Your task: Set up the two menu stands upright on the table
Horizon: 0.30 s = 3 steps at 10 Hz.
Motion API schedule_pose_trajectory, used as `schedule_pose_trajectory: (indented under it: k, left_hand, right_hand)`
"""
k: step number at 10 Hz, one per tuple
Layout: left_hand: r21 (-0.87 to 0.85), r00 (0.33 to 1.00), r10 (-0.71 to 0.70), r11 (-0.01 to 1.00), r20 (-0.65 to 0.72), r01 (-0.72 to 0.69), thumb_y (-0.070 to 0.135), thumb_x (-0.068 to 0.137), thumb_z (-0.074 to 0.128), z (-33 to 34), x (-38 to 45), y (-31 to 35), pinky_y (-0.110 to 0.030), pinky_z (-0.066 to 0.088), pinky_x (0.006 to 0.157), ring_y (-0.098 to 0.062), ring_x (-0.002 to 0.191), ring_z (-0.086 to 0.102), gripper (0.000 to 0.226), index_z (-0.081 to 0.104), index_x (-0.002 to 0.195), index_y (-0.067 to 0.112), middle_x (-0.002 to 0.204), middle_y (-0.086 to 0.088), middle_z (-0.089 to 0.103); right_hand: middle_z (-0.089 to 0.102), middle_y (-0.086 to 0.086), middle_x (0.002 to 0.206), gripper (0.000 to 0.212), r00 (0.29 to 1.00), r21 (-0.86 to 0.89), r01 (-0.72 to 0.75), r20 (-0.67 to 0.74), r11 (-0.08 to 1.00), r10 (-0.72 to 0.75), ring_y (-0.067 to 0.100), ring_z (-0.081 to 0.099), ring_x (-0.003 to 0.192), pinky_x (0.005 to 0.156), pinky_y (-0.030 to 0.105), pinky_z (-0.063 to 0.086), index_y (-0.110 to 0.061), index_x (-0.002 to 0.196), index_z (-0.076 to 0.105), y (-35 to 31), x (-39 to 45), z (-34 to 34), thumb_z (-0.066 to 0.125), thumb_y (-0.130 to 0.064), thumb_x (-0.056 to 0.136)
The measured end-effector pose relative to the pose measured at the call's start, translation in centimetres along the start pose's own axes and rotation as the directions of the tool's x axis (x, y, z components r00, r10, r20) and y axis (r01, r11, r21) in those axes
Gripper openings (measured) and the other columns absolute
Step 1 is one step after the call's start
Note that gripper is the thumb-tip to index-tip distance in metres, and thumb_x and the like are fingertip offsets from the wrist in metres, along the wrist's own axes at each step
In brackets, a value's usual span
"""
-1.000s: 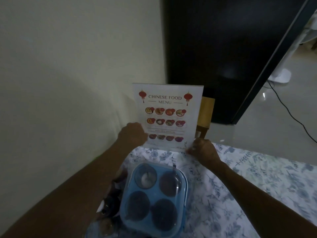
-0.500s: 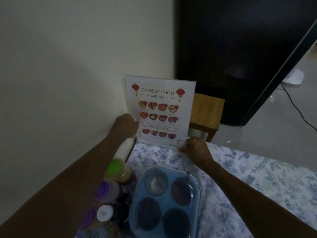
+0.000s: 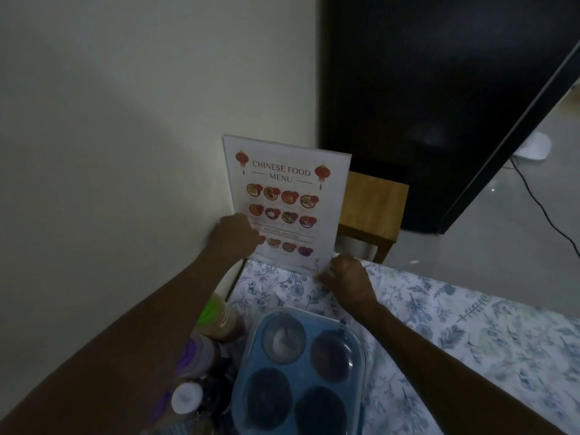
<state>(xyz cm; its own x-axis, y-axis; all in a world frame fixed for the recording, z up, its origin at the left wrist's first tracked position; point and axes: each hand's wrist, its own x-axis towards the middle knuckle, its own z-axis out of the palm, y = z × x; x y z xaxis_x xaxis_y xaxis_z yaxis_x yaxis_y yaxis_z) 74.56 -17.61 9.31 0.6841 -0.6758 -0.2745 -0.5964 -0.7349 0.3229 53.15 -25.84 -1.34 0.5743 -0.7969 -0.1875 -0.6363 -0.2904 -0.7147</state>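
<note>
Head view, frame centre: left hand (image 3: 236, 234) and right hand (image 3: 346, 274) grip the upright menu stand (image 3: 287, 196) on the counter (image 3: 439, 312); next, likely release it gently.

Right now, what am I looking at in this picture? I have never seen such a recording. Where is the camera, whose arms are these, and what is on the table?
There is no machine here. A person wears one camera on the head, looking forward and down, so the two arms reaching in are that person's own. The left hand grips the left edge of a menu stand headed "Chinese Food Menu"; the right hand holds its lower right corner. The stand is upright at the far edge of the table, which has a floral cloth, next to the wall. Nearer the camera lies a blue tray with four round wells, and bottles to its left. Only one menu stand is visible. A wooden stool stands behind the table.
</note>
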Motion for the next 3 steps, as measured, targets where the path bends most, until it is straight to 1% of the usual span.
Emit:
schedule_pose_trajectory:
  k: [1, 2, 3]
  left_hand:
    - [0.03, 0.999, 0.027, 0.999, -0.022, -0.026, 0.039, 0.087, 0.068, 0.16, 0.19, -0.77, -0.029, 0.044, 0.072, -0.033, 0.1, 0.065, 0.045, 0.064, 0.111, 0.0, 0.113, -0.019, 0.068]
    - [0.077, 1.0, 0.018, 0.997, -0.01, -0.018, 0.045, 0.087, 0.065, 0.2, 0.05, -1.09, -0.03, 0.044, 0.072, -0.032, 0.102, 0.064, 0.051, 0.063, 0.115, 0.002, 0.115, -0.017, 0.067]
    - [0.086, 1.0, 0.025, 0.996, -0.016, -0.024, 0.048, 0.087, 0.064, 0.27, 0.08, -1.28, -0.03, 0.043, 0.073, -0.032, 0.102, 0.064, 0.052, 0.064, 0.113, 0.003, 0.115, -0.016, 0.067]
  right_hand:
    - [0.071, 0.013, 0.114, 0.033, 0.999, -0.015, 0.032, 0.006, 0.999, -0.032, 0.029, 0.07, 0.1, 0.085, 0.043, 0.061, -0.009, 0.113, 0.067, -0.16, 0.04, -0.08, 0.073, -0.026, 0.085]
    - [0.069, 0.012, 0.116, 0.037, 0.998, -0.027, 0.053, 0.031, 0.998, -0.052, 0.029, 0.069, 0.104, 0.087, 0.04, 0.061, -0.01, 0.118, 0.065, -0.29, 0.02, -0.63, 0.074, -0.024, 0.085]
    - [0.068, 0.012, 0.12, 0.04, 0.997, -0.057, 0.059, 0.05, 0.997, -0.056, 0.028, 0.068, 0.108, 0.09, 0.036, 0.059, -0.009, 0.121, 0.064, -0.09, 0.25, -0.78, 0.074, -0.021, 0.085]
